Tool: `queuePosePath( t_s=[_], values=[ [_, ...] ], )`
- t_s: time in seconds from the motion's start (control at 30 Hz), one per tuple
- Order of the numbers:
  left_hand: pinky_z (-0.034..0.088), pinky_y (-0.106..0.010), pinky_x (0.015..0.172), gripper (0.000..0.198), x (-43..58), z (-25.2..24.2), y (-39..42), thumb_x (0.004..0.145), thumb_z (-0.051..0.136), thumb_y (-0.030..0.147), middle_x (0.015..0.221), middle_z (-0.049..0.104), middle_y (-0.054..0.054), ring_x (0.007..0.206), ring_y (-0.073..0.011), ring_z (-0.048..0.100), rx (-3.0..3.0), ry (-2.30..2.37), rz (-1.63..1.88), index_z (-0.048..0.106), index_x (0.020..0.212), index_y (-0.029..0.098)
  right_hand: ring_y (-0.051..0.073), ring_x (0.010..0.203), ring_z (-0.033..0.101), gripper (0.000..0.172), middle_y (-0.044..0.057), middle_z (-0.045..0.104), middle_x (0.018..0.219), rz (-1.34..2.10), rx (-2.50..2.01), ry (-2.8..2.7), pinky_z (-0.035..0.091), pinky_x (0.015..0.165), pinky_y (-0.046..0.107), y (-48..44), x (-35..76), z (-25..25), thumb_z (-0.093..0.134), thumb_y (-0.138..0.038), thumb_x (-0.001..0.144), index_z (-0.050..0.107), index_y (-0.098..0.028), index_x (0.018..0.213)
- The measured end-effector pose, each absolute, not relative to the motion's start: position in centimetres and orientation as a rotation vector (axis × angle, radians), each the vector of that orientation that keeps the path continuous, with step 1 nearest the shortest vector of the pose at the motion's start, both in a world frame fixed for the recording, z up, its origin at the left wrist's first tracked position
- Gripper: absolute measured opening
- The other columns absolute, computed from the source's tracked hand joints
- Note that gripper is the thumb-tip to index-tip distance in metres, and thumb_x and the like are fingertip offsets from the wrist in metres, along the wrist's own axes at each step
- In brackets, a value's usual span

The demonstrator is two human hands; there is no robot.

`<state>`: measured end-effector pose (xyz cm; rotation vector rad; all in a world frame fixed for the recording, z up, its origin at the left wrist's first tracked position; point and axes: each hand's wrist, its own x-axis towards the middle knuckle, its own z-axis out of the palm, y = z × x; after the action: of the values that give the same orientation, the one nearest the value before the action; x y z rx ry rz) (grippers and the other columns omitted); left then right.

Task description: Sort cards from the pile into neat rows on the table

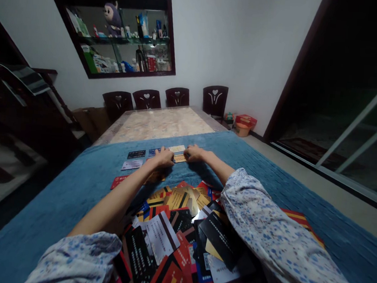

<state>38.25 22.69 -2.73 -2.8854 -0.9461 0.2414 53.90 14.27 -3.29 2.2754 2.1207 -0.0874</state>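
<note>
Left side first: red card (119, 181) on the blue cloth (61, 192), part hidden by the left forearm; lavender card (132, 165) farther out, black card (136, 154) just beyond that. Blue card (153, 152) next, partly behind the left hand (165, 157). Left hand: palm down, fingers bent, tips at the left end of the yellow card (180, 158); can't tell if they pinch it or only press, fingers overlap the edge. Pile of cards (167, 232) on the near side, between the forearms, mixed colours, overlapping at all angles. Cream card (177, 148) lies just beyond the yellow card, long sides roughly parallel. Yellow card is between the two hands, long axis running side to side, hand to hand, so each hand has a short end; both about equally near. Right hand (193, 153): fingers curled down at its right end, close to the cream card's right end too; again pinch or press can't be told. Relative to the fingertips, yellow card lies to the right of the left hand's and to the left of the right hand's. Far right: red-and-yellow item (303, 224) partly behind the right sleeve (276, 235), unclear what.
</note>
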Motion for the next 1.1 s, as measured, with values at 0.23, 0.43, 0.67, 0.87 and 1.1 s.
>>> queuePosePath(
  t_s=[0.23, 0.43, 0.67, 0.87, 1.1],
  values=[
    [0.036, -0.056, 0.104, 0.034, 38.5, -2.4, 21.9, 0.078, 0.061, 0.025, 0.135, 0.055, -0.020, 0.130, -0.0383, 0.042, -2.861, -0.990, 0.274, 0.069, 0.109, 0.014, 0.030, 0.114, 0.059, 0.033, 0.013, 0.063, 0.126, -0.124, 2.334, 2.018, 0.049, 0.095, 0.037, 14.5, 53.2, -3.0, 0.066, -0.029, 0.077, 0.074, -0.024, 0.109],
    [0.034, -0.058, 0.106, 0.046, 38.8, -2.7, 21.7, 0.075, 0.057, 0.020, 0.139, 0.051, -0.022, 0.131, -0.0372, 0.041, -2.847, -1.025, 0.290, 0.064, 0.120, 0.012, 0.034, 0.120, 0.056, 0.036, 0.013, 0.057, 0.136, -0.159, 2.363, 1.956, 0.052, 0.092, 0.043, 14.0, 52.5, -2.5, 0.061, -0.027, 0.081, 0.071, -0.026, 0.116],
    [0.034, -0.061, 0.103, 0.052, 38.8, -3.2, 21.8, 0.070, 0.059, 0.021, 0.135, 0.055, -0.019, 0.130, -0.0383, 0.041, -2.838, -1.033, 0.230, 0.064, 0.122, 0.020, 0.034, 0.123, 0.053, 0.040, 0.016, 0.056, 0.136, -0.112, 2.357, 1.997, 0.051, 0.093, 0.044, 12.7, 52.4, -2.3, 0.051, -0.031, 0.091, 0.065, -0.022, 0.127],
    [0.033, -0.061, 0.104, 0.049, 38.6, -3.0, 21.5, 0.071, 0.058, 0.021, 0.132, 0.057, -0.021, 0.129, -0.0388, 0.041, -2.834, -1.002, 0.198, 0.066, 0.119, 0.016, 0.035, 0.125, 0.049, 0.047, 0.015, 0.057, 0.137, -0.056, 2.347, 2.023, 0.048, 0.094, 0.046, 10.8, 53.3, -1.9, 0.056, -0.034, 0.089, 0.060, -0.024, 0.134],
    [0.035, -0.058, 0.101, 0.044, 38.0, -2.3, 20.2, 0.075, 0.056, 0.021, 0.128, 0.060, -0.022, 0.130, -0.0383, 0.040, -2.790, -0.934, 0.119, 0.066, 0.117, 0.015, 0.033, 0.124, 0.049, 0.048, 0.011, 0.062, 0.134, -0.056, 2.299, 2.042, 0.047, 0.092, 0.041, 7.1, 54.1, -0.2, 0.058, -0.028, 0.088, 0.061, -0.024, 0.135]
  ],
)
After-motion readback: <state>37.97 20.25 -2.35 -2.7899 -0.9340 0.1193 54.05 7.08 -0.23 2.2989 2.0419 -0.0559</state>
